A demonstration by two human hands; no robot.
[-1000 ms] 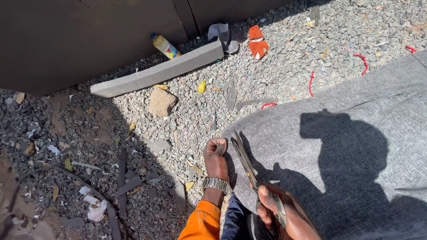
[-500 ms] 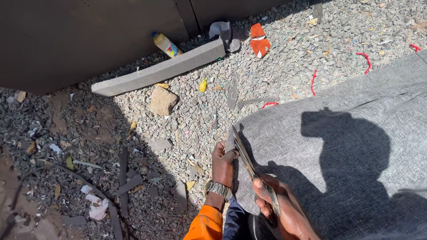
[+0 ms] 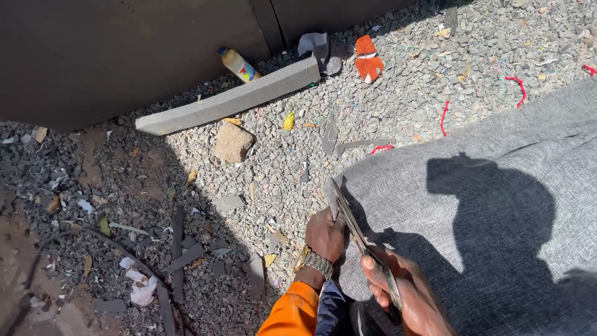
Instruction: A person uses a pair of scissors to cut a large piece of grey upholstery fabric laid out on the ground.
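Gravel ground; grey fabric [image 3: 472, 205] edge between hands, scissors [image 3: 357, 231] cutting.

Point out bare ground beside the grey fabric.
Open gravel lies between the tan stone, the long grey foam bar and the grey fabric sheet. Crowded: dark scraps left of the left hand.

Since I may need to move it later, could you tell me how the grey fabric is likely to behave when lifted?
The grey fabric probably hangs floppy: it drapes over the gravel with soft folds. It looks thick and woven, so likely weighty. The left hand pins its edge, suggesting it shifts easily.
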